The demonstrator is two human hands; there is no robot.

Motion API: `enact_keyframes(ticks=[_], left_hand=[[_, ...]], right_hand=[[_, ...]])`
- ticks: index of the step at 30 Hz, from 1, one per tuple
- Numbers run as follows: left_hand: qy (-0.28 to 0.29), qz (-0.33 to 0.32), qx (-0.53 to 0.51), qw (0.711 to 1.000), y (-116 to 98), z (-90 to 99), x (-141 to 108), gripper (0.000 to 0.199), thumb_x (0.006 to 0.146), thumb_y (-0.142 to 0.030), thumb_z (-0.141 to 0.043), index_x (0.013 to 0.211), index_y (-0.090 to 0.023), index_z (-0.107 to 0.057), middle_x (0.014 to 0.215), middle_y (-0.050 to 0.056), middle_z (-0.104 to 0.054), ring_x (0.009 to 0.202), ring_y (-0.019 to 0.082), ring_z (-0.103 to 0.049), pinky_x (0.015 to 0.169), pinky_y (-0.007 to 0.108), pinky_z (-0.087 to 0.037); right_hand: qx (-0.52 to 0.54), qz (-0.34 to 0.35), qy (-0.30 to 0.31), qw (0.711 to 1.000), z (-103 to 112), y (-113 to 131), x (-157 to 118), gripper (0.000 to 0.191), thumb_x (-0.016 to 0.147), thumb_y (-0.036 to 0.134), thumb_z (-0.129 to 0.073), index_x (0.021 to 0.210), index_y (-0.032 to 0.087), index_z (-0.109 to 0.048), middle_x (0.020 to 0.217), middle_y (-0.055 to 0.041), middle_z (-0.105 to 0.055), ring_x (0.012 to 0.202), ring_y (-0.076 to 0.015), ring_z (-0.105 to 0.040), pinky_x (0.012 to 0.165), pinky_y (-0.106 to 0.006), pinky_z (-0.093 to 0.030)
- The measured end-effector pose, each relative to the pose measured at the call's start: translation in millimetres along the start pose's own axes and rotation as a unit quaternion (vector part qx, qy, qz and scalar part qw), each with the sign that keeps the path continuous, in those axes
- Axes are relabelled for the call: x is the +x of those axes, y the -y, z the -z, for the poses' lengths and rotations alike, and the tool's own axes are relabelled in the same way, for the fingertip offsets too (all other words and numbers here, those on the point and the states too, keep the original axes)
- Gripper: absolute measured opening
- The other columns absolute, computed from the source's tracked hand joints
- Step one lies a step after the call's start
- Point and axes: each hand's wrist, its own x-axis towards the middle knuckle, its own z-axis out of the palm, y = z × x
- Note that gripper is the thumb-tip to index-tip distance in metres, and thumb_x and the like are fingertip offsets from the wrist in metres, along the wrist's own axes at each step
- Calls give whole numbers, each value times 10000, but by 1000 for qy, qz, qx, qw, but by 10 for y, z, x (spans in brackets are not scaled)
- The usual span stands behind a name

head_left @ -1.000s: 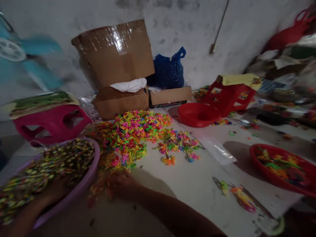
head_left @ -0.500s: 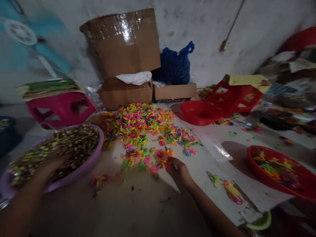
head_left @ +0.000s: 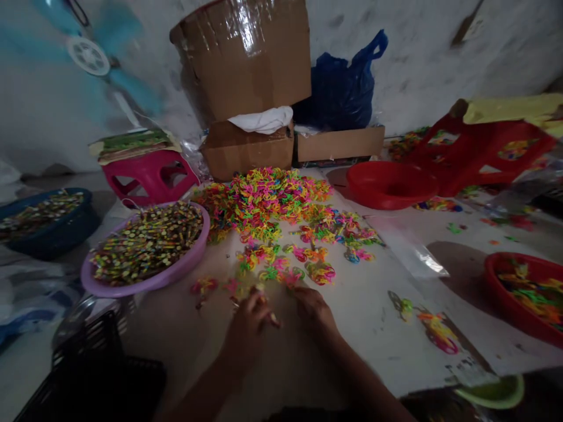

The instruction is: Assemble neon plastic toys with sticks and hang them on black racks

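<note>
Several small striped sticks (head_left: pixel 275 320) were in the left hand (head_left: pixel 248 319), which was closed loosely around them, with their ends poking out past the fingers; the right hand (head_left: pixel 317 310) was just beside it, with bent fingers at the edge of some bright plastic pieces (head_left: pixel 292 276); whether it gripped one, I could not tell, because the picture was blurred. The sticks seemed light and rather stiff, maybe a little slippery when many are taken together; the middle of each would be the good place to hold. The plastic pieces looked thin, light and somewhat springy; their loops could catch on one another, so a pinch at one outer edge seemed safest.

Beyond the hands, a large colourful pile (head_left: pixel 264 202) was spread over the pale surface (head_left: pixel 360 316); at its left stood a purple basin (head_left: pixel 132 288) full of similar sticks; at its right were a red basin (head_left: pixel 389 202) and a clear plastic bag (head_left: pixel 431 261), lying flat. Farther back, cardboard boxes (head_left: pixel 250 70) and a blue bag (head_left: pixel 338 97) stood near a stained grey wall (head_left: pixel 422 70); a blue fan (head_left: pixel 88 55) was behind the pink stool (head_left: pixel 152 173); the light was dim.
</note>
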Motion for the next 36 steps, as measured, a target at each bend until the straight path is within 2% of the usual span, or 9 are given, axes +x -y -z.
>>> enact_keyframes(ticks=[3, 6, 10, 16, 22, 26, 30, 33, 36], left_hand=[[34, -31, 132, 990, -49, -615, -224, 269, 740, -104, -508, 941, -209, -652, 1159, 113, -568, 980, 273, -545, 810, 427, -471], [0, -2, 190, 982, -12, -781, -267, 378, 777, -174, -497, 1149, -177, -569, 1301, 146, -455, 1101, 339, -457, 862, 488, -417], [6, -43, 179, 983, 85, -617, -239, 463, 786, -217, -495, 1249, -225, -486, 1402, 122, -319, 1147, 331, -418, 917, 495, -375], [60, -114, 77, 989, 317, -330, -291, 357, 751, -261, -561, 1105, -270, -603, 1409, 83, -300, 1210, 291, -380, 971, 447, -367], [-44, 65, -94, 992, 494, -255, -422, 280, 798, -243, -428, 1011, -205, -606, 1236, 119, -472, 1010, 211, -557, 690, 291, -534], [-24, 228, -266, 936, 527, -220, -482, 295, 772, -385, -471, 947, -178, -588, 1032, 102, -592, 807, 194, -614, 464, 235, -502], [11, 265, -400, 877, 503, -53, -489, 355, 698, -470, -550, 878, -167, -594, 1180, 96, -549, 948, 236, -589, 528, 266, -529], [-63, 307, -304, 900, 484, 115, -527, 356, 725, -470, -514, 909, -170, -572, 1065, 96, -609, 820, 207, -623, 509, 259, -494], [-97, 323, -32, 941, 457, 184, -585, 265, 783, -370, -461, 940, -175, -547, 843, 67, -645, 660, 172, -613, 584, 283, -461]], right_hand=[[7, -5, 23, 1000, 41, -59, -295, 255, 811, 155, -439, 980, 207, -623, 945, -88, -662, 920, -193, -604, 768, -361, -528], [7, 10, 44, 999, 79, -67, -447, 319, 787, 124, -444, 1055, 198, -602, 1022, -96, -648, 1036, -211, -555, 859, -426, -485], [-4, -11, 80, 997, 94, -14, -435, 473, 705, 86, -453, 1158, 177, -553, 1094, -105, -619, 1081, -227, -518, 910, -450, -438], [-6, -1, 109, 994, -3, 12, -210, 572, 681, 56, -428, 1242, 153, -481, 1221, -130, -529, 1108, -218, -485, 908, -408, -434], [-58, 21, 193, 979, -88, 101, 106, 497, 713, 64, -495, 1189, 199, -539, 1230, -114, -509, 1115, -250, -447, 900, -401, -423], [-85, 14, 200, 976, -92, 49, 97, 299, 764, 119, -527, 1017, 228, -642, 1117, -90, -567, 1028, -240, -484, 852, -378, -449], [-83, 38, 172, 981, 10, -56, 1, 216, 780, 126, -504, 912, 198, -659, 1097, -101, -579, 1013, -241, -489, 821, -385, -455], [-62, 43, 148, 986, 112, 56, -69, 175, 824, 171, -481, 899, 179, -639, 1055, -104, -610, 987, -245, -503, 807, -405, -443], [-7, 29, 159, 987, 135, 342, -209, 177, 862, 191, -448, 930, 174, -611, 975, -92, -635, 928, -207, -531, 805, -360, -445]])
